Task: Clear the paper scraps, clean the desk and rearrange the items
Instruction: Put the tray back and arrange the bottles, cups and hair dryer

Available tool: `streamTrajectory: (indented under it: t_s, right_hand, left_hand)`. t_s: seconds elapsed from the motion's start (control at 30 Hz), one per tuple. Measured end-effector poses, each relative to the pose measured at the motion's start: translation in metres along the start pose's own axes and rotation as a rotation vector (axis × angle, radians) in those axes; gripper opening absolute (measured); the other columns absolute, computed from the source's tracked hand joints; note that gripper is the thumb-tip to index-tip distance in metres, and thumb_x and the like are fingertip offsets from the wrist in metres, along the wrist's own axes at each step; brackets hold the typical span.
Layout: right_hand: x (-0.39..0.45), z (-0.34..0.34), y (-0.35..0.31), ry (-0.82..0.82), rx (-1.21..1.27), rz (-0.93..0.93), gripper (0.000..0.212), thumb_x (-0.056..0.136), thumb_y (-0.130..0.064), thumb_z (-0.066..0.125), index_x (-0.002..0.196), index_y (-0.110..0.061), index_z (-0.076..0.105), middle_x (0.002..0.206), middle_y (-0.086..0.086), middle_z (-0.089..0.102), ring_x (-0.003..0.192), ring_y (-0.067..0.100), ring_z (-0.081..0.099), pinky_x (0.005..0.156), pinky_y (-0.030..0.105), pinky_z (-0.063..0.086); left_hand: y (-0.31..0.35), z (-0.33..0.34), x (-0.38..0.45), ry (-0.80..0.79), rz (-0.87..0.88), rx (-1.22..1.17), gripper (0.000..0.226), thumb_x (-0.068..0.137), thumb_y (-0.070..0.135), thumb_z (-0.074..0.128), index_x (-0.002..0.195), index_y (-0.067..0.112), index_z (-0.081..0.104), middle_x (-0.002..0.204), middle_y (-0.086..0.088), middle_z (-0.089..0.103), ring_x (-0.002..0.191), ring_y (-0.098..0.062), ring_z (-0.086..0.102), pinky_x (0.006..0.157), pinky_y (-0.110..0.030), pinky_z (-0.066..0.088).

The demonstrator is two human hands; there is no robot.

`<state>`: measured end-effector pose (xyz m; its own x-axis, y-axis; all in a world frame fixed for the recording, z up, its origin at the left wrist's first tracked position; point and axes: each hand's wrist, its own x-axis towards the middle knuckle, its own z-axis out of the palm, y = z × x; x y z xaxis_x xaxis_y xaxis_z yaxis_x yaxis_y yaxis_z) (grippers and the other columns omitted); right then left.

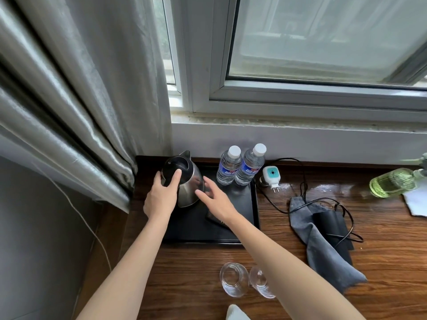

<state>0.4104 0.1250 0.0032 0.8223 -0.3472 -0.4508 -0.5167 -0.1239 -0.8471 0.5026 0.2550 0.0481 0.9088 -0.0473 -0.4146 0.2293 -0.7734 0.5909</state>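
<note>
A steel kettle point(188, 181) with a black lid stands at the back left of a black tray point(245, 204) on the wooden desk point(381, 239). My left hand point(160, 197) grips the kettle's handle side, thumb on the lid. My right hand point(216, 199) reaches with spread fingers against the kettle's right flank, holding nothing. Two water bottles point(240, 166) stand upright at the tray's back right. A grey cloth point(323, 248) lies crumpled on the desk to the right.
Two clear glasses point(234, 281) stand near the desk's front edge. A white plug-in device point(270, 177), a black cord point(300, 192) and a black base point(332, 225) lie right of the tray. A green spray bottle point(392, 183) and white paper point(416, 202) sit far right. The curtain point(80, 100) hangs left.
</note>
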Motion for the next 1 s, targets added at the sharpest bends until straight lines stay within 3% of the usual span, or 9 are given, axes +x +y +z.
streamTrajectory:
  t_s: [0.23,0.3,0.43,0.6,0.7,0.77,0.87,0.93,1.0]
  right_hand:
    - [-0.045,-0.05,0.098,0.05,-0.646,0.065,0.06,0.09,-0.04,0.064,0.143,-0.023,0.043,0.141,-0.004,0.049,0.132,0.016,0.042,0.105,0.03,0.035]
    - [-0.053,-0.057,0.116,0.027,-0.717,0.072,0.059,0.09,-0.04,0.063,0.143,-0.024,0.042,0.141,-0.005,0.048,0.132,0.016,0.041,0.104,0.029,0.035]
    - [-0.065,-0.068,0.126,0.064,-0.702,0.038,0.056,0.093,-0.037,0.061,0.143,-0.024,0.043,0.14,-0.007,0.048,0.132,0.013,0.039,0.102,0.025,0.034]
    - [-0.105,-0.086,0.125,0.128,-0.536,-0.021,0.057,0.085,-0.045,0.067,0.137,-0.028,0.05,0.13,-0.016,0.054,0.123,0.004,0.048,0.102,0.022,0.038]
    - [-0.147,-0.094,0.131,-0.093,-0.556,-0.013,0.077,0.074,-0.066,0.063,0.143,-0.038,0.041,0.139,-0.022,0.046,0.127,-0.003,0.041,0.107,0.02,0.035]
    - [-0.171,-0.093,0.141,-0.245,-0.69,-0.054,0.089,0.071,-0.073,0.059,0.148,-0.04,0.029,0.149,-0.019,0.033,0.136,0.0,0.03,0.109,0.019,0.029]
    - [-0.191,-0.087,0.157,-0.291,-0.798,-0.071,0.096,0.075,-0.063,0.063,0.154,-0.035,0.015,0.157,-0.011,0.015,0.145,0.009,0.017,0.109,0.026,0.033]
    - [-0.194,-0.078,0.169,-0.228,-0.865,-0.106,0.091,0.074,-0.045,0.071,0.15,-0.031,0.023,0.152,-0.009,0.024,0.139,0.014,0.035,0.091,0.023,0.049]
    - [-0.194,-0.072,0.174,-0.14,-0.822,-0.118,0.084,0.065,-0.037,0.076,0.139,-0.033,0.036,0.136,-0.013,0.035,0.12,0.011,0.055,0.067,0.016,0.052]
  left_hand:
    - [-0.002,0.006,-0.005,0.132,0.125,0.088,0.072,0.088,0.064,0.044,0.145,0.021,0.033,0.135,-0.016,0.047,0.121,-0.037,0.048,0.092,-0.046,0.041]
    - [-0.004,0.008,-0.01,0.268,0.283,0.126,0.066,0.089,0.047,0.057,0.142,0.012,0.037,0.133,-0.019,0.045,0.12,-0.037,0.046,0.093,-0.048,0.041]
    - [-0.017,0.025,-0.036,0.486,0.837,0.166,0.045,0.086,0.023,0.061,0.125,0.002,0.054,0.126,-0.021,0.05,0.117,-0.036,0.047,0.101,-0.044,0.038]
    - [-0.07,0.064,-0.106,-0.244,1.271,0.376,0.062,0.082,0.05,0.059,0.134,0.017,0.05,0.139,-0.007,0.048,0.127,-0.02,0.048,0.1,-0.038,0.047]
    - [-0.1,0.082,-0.134,-0.538,1.291,0.663,0.085,0.07,0.075,0.046,0.141,0.028,0.042,0.143,0.0,0.048,0.127,-0.013,0.05,0.101,-0.028,0.043]
    - [-0.109,0.094,-0.142,-0.614,1.275,0.72,0.091,0.063,0.075,0.048,0.14,0.027,0.043,0.139,-0.001,0.052,0.123,-0.014,0.055,0.096,-0.027,0.046]
    - [-0.111,0.107,-0.143,-0.614,1.235,0.717,0.098,0.052,0.058,0.075,0.137,0.02,0.045,0.132,-0.003,0.058,0.115,-0.017,0.06,0.087,-0.028,0.054]
    - [-0.108,0.112,-0.143,-0.606,1.177,0.701,0.102,0.047,0.053,0.084,0.134,0.016,0.045,0.125,-0.003,0.062,0.107,-0.016,0.063,0.074,-0.024,0.057]
    - [-0.104,0.112,-0.145,-0.621,1.139,0.692,0.099,0.046,0.053,0.085,0.13,0.016,0.048,0.117,0.0,0.064,0.101,-0.013,0.064,0.063,-0.017,0.055]
